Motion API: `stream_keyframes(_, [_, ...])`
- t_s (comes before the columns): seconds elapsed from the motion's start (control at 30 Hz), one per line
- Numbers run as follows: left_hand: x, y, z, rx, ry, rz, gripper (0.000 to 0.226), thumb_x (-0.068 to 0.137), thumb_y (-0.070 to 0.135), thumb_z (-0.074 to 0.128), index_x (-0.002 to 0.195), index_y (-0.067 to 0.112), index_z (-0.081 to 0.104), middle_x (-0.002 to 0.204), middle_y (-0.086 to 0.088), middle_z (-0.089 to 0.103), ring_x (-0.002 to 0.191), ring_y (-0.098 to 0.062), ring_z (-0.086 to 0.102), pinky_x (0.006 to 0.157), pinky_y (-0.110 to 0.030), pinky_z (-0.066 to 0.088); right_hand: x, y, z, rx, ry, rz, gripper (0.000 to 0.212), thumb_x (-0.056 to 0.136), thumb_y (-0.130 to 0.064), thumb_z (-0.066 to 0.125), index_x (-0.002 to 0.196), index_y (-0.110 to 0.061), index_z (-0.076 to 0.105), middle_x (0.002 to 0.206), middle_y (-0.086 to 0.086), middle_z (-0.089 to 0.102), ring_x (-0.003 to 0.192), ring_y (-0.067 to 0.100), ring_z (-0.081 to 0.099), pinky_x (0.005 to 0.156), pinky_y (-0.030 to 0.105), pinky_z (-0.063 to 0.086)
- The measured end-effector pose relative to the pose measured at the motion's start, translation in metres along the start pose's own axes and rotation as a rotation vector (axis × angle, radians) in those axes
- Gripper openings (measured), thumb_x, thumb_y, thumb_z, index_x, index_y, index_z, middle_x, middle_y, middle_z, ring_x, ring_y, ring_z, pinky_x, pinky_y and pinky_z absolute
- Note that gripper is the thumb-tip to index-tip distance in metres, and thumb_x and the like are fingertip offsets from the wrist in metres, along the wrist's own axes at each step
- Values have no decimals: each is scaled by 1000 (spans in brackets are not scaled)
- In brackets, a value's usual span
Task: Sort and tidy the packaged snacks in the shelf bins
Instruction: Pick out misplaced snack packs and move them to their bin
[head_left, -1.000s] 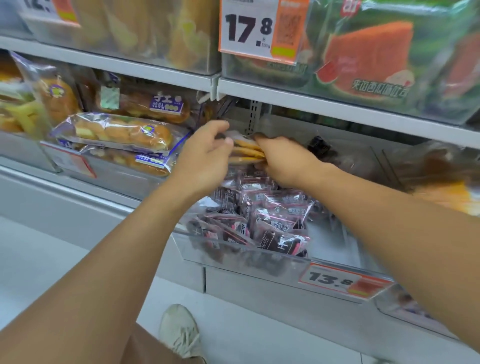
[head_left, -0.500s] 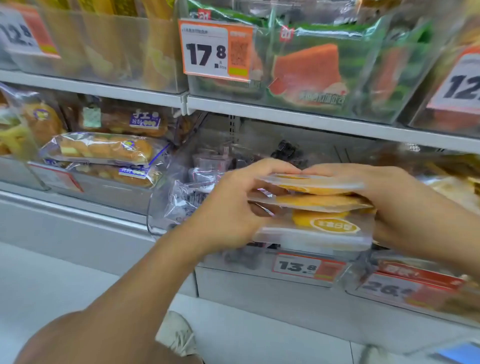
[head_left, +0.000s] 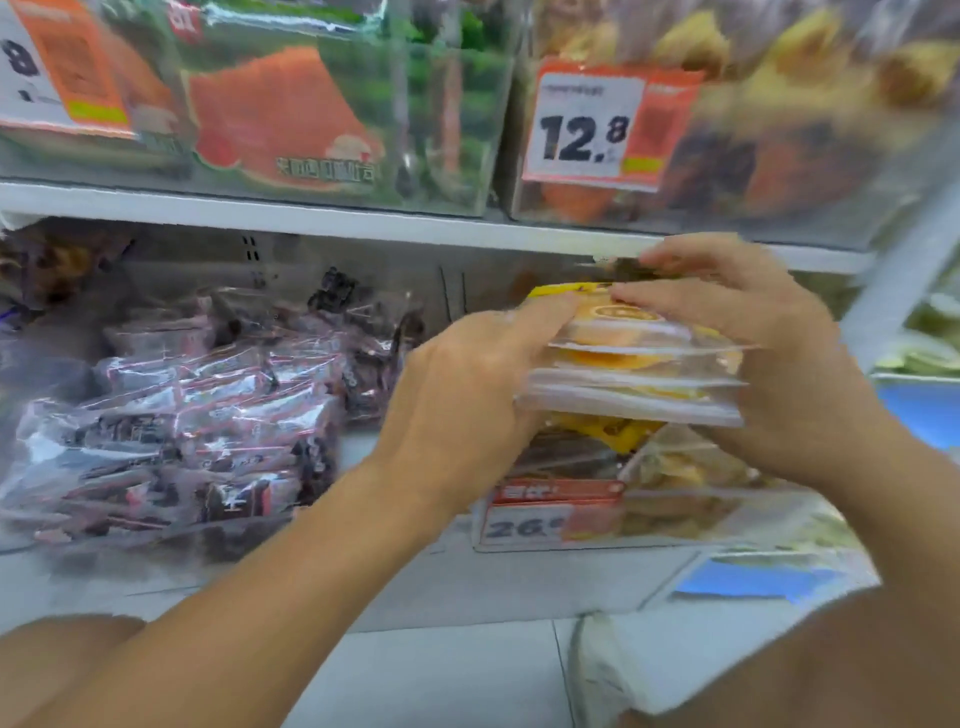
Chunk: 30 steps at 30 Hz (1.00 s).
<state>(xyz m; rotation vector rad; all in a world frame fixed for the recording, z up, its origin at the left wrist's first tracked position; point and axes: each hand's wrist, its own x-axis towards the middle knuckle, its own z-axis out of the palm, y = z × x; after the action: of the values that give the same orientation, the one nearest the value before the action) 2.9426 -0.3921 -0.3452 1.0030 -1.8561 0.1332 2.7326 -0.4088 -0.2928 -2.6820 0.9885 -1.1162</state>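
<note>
- A person's two bare hands hold a small stack of clear snack packets (head_left: 636, 374) in front of a shop shelf, seen from a camera on the head. The picture is blurred by movement.
- The stack sits between the hands, raised above a clear bin (head_left: 675, 514) on the lower shelf whose front carries a red and white price label (head_left: 550, 512).
- The left hand (head_left: 467, 400) clamps the left end of the stack, fingers curled along the top and the thumb side underneath.
- The right hand (head_left: 769, 358) grips the right end, with fingers bent over the top packet and the palm cupping the far side.
- Each packet is a flat, see-through wrapper with a yellow or orange cake inside. There look to be four or five layers; the exact count is hard to tell.
- Likely handling: light in weight, with soft contents that would squash under a hard squeeze.
- The glossy film probably slides easily, so layers could slip sideways and fan out.
- The best hold is probably at both short ends with gentle inward pressure, one thumb beneath to support the bottom packet.
- To the left, another bin (head_left: 171, 540) holds a heap of dark packets (head_left: 208, 415) with pink edging.
- Above, the upper shelf (head_left: 363, 223) carries bins of green packets showing watermelon (head_left: 291, 119) and a tag reading 12.8 (head_left: 584, 132).
</note>
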Motion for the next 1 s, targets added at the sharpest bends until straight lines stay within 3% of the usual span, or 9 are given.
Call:
stream_keyframes(0.17, [19,12,30,114,-122,-146,65,74,16,73,129,36,48,113,2,70,100,-31,64,76,-45,56,-25,34,-19,-109,-24,44,57,69,1,74,122,-18,69,121,2,65,116,20,60,100,36,49])
stream_keyframes(0.27, [20,10,37,97,-243,-188,76,74,43,80,142,36,46,132,9,61,118,-19,57,94,-41,52,-33,51,-22,-85,-21,91,63,66,6,59,123,-19,69,125,0,67,119,13,62,104,32,48])
stream_keyframes(0.37, [18,2,37,55,-382,-187,97,65,75,69,149,42,34,134,9,47,124,-14,46,106,-37,44,-38,65,-28,-73,-71,199,69,70,8,54,133,-19,63,135,-3,60,128,5,52,110,16,36])
stream_keyframes(0.5, [15,0,34,38,-384,-283,108,49,95,57,144,49,36,129,8,24,127,-19,34,109,-45,42,-41,59,-29,-43,-279,292,79,72,-26,50,151,-31,40,155,-15,36,144,-4,26,118,18,24])
stream_keyframes(0.6, [17,3,37,22,-359,-315,106,51,95,54,142,42,39,153,15,9,145,-21,19,113,-40,29,-41,45,-27,-83,-334,294,94,70,-66,59,154,-42,24,160,-22,20,148,-5,12,121,33,22])
stream_keyframes(0.67, [18,2,37,20,-412,-304,110,55,96,52,147,39,31,161,15,10,148,-15,19,118,-40,26,-37,38,-20,-155,-280,288,102,63,-86,57,152,-47,26,160,-21,20,148,-1,12,121,39,23])
stream_keyframes(0.8, [17,-6,31,-8,-452,-248,112,57,89,64,149,34,30,148,19,30,134,-3,35,111,-32,37,-28,44,-7,-171,-156,320,85,68,-88,48,142,-46,46,153,-20,35,142,2,28,117,39,32])
stream_keyframes(0.9, [17,-16,23,-27,-421,-270,105,56,94,54,142,36,39,133,21,33,122,-1,39,99,-23,36,-28,56,-10,-81,-144,303,76,74,-82,51,139,-44,52,150,-20,42,140,-1,34,117,37,33])
stream_keyframes(1.0, [16,-26,18,-42,-404,-279,88,65,94,44,129,34,45,124,14,38,111,-4,43,91,-27,38,-31,62,-15,-66,-157,283,69,82,-75,50,142,-42,49,150,-20,42,140,-4,34,117,35,33])
